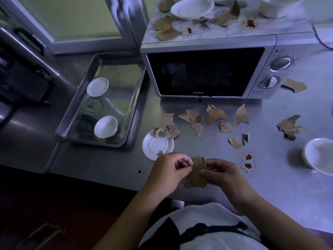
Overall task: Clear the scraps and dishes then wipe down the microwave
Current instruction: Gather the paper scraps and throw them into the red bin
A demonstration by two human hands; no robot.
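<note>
**At the worktop's near edge, a fistful of paper**

At the front of the worktop (pixel 279 186), both hands are busy with one wad of brown paper scraps (pixel 195 175). The left hand (pixel 167 171) pinches its near side with curled fingers, and the right hand (pixel 222 175) has its fingers wrapped round the other side.

I'd say the step is gathering the litter into one bundle. To do it well, squeeze the pieces tight so none slips out. Then pick up the loose scraps (pixel 216 116) lying in front of the microwave (pixel 205 71), adding them to the same bundle. Keep the paper away from the red sauce spots (pixel 248 162) just right of the hands, or it will smear them. A few pieces lie over the far rim of the saucer (pixel 156 147), and those should be lifted before the dish goes.

The paper looks torn, creased and light, the sort that springs open unless held firm. More of it lies on top of the microwave around a white plate (pixel 191 8), and one piece sits beside its dials.
</note>
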